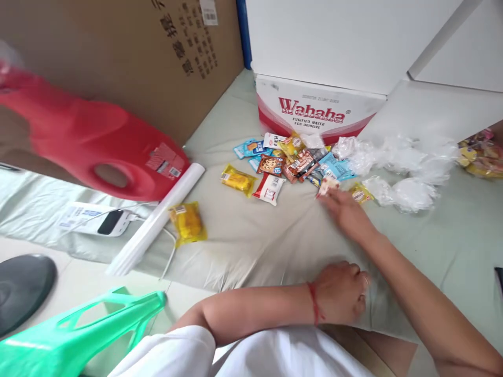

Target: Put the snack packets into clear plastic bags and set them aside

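My right hand (346, 212) reaches to the front of a heap of wrapped snacks, its fingers pressed on a small white and red packet (328, 185). My left hand (342, 293) rests curled on the cloth near my body, with a red string at the wrist; nothing shows in it. Blue packets (337, 167), a brown cookie packet (270, 165) and a yellow packet (291, 146) lie in the heap. A red and white packet (269, 189) and a yellow packet (238, 180) lie left of it. Another yellow packet (188, 223) lies apart.
Behind the heap stands a Wahaha carton (314, 110). Crumpled clear bags (414, 193) lie at the right. At the left are a red jug (98, 141), a white roll (157, 220), a power strip (94, 219) and a green stool (58, 335).
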{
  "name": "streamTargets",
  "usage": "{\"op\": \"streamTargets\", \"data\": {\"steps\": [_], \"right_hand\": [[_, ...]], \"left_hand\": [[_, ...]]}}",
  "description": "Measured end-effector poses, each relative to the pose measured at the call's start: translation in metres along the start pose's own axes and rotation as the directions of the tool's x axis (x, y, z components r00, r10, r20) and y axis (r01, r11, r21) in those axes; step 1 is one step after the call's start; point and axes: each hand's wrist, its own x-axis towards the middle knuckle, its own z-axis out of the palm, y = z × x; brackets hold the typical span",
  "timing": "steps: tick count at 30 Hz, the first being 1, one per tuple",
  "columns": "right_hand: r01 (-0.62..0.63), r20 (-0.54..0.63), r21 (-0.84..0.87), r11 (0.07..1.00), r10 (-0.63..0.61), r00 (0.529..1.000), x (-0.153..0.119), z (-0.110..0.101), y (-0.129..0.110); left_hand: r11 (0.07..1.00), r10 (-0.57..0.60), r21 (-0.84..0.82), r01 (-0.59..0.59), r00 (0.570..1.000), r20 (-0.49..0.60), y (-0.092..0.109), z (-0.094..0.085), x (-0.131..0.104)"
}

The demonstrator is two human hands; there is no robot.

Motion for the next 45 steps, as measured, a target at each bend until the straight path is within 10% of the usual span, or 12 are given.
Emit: {"op": "streamTargets", "data": {"steps": [3,5,8,10,14,19,21,24,26,30,37,45], "right_hand": [[-0.106,-0.275,0.067,0.992,0.121,0.954,0.011,-0.005,0.001],[-0.124,-0.362,0.148,0.981,0.17,0.916,-0.001,-0.013,-0.01],[-0.193,-0.403,0.225,0.955,0.271,0.874,-0.04,-0.015,-0.031],[-0.252,-0.413,0.274,0.928,0.35,0.841,-0.072,-0.008,-0.043],[-0.337,-0.404,0.359,0.87,0.471,0.784,-0.131,0.012,-0.061],[-0.452,-0.37,0.433,0.78,0.611,0.7,-0.178,0.025,-0.075],[-0.468,-0.392,0.44,0.767,0.633,0.668,-0.184,0.026,-0.075],[-0.467,-0.407,0.461,0.755,0.647,0.645,-0.185,0.026,-0.073],[-0.448,-0.397,0.478,0.755,0.641,0.657,-0.182,0.025,-0.071],[-0.413,-0.375,0.492,0.766,0.615,0.694,-0.18,0.025,-0.072],[-0.404,-0.385,0.491,0.772,0.608,0.694,-0.176,0.027,-0.071],[-0.413,-0.353,0.515,0.751,0.625,0.696,-0.175,0.023,-0.079]], "left_hand": [[0.993,-0.098,0.024,0.112,0.94,-0.326,-0.002,-0.034,-0.058],[0.947,-0.179,0.079,0.313,0.712,-0.679,-0.023,-0.064,-0.108],[0.654,-0.224,0.094,0.75,0.311,-0.924,-0.074,-0.107,-0.178],[0.488,-0.292,0.072,0.87,0.24,-0.926,-0.105,-0.123,-0.209],[0.524,-0.445,0.073,0.849,0.346,-0.826,-0.134,-0.126,-0.216],[0.695,-0.378,-0.056,0.717,0.298,-0.877,-0.144,-0.145,-0.163],[0.776,-0.358,-0.007,0.63,0.431,-0.828,-0.152,-0.167,-0.137],[0.781,-0.405,0.216,0.585,0.739,-0.539,-0.168,-0.203,-0.103],[0.734,-0.469,0.383,0.561,0.826,-0.311,-0.178,-0.221,-0.086],[0.676,-0.519,0.545,0.496,0.846,-0.127,-0.179,-0.229,-0.072],[0.708,-0.279,0.509,0.489,0.856,-0.435,-0.124,-0.199,-0.066],[0.822,-0.17,0.359,0.442,0.792,-0.586,-0.091,-0.211,0.059]]}}
